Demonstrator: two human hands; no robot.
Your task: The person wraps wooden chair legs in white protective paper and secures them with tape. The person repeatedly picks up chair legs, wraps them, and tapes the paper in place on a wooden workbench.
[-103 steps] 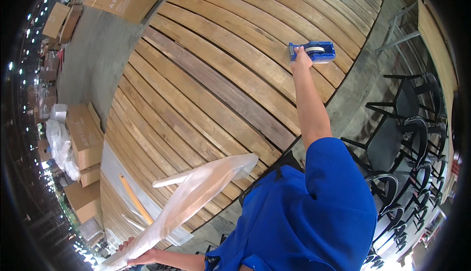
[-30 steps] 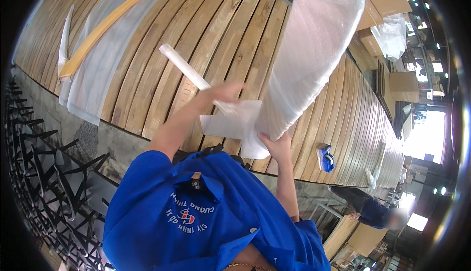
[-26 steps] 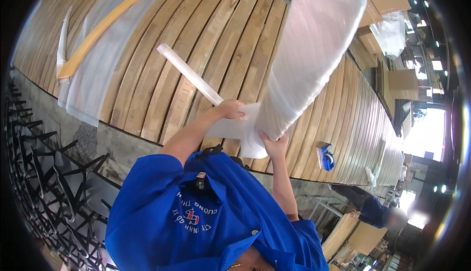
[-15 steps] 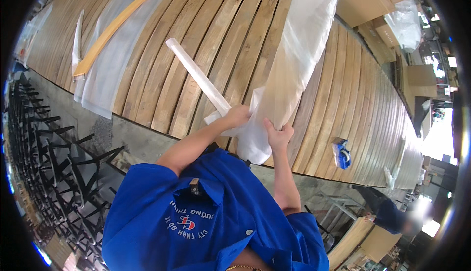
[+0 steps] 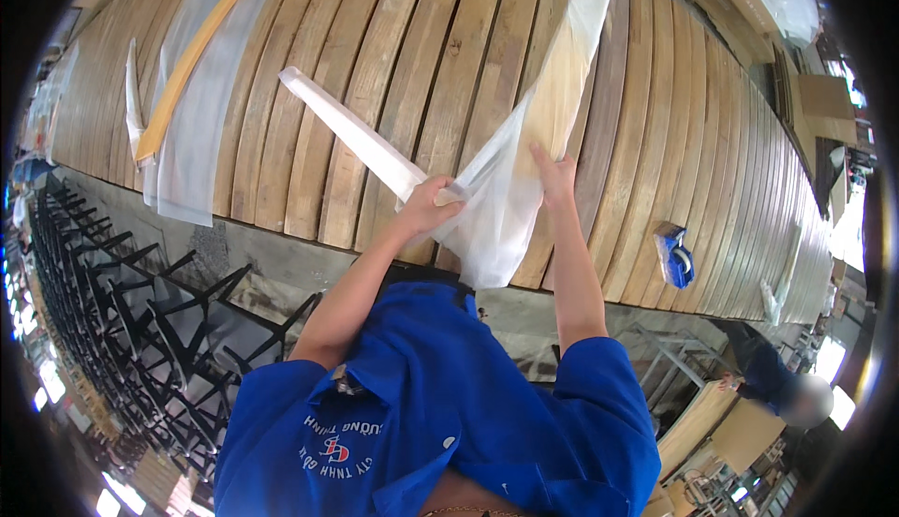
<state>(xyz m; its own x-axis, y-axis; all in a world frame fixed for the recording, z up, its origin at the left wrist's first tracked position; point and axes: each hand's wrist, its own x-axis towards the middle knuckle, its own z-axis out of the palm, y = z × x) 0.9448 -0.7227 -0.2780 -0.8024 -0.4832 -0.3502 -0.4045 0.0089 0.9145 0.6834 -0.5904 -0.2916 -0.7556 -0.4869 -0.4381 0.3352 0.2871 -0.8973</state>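
Observation:
A long translucent packing sheet (image 5: 496,227) runs away from me across the slatted wooden table, its near end drooping over the front edge. Through its upper part a pale wooden piece (image 5: 557,86) shows. My left hand (image 5: 433,206) is closed on the sheet's left edge, pulling it taut. That hand is beside the near end of a narrow wrapped piece (image 5: 351,138), which slants to the far left. On the other side, my right hand (image 5: 556,180) grips the sheet's right edge, thumb on top; its fingers are partly hidden underneath.
A curved orange-yellow wooden piece (image 5: 192,67) lies on another translucent sheet (image 5: 192,161) at the left. A blue tape dispenser (image 5: 674,257) sits at the right. Black metal frames (image 5: 159,311) crowd the floor at left. Another person (image 5: 763,367) is at the lower right; cardboard boxes (image 5: 824,105) stand beyond.
My hands have moved apart, the left one drawing the sheet's edge leftward. The sheet, wide and loose before, now looks narrower over the wooden piece. The whole view has shifted slightly.

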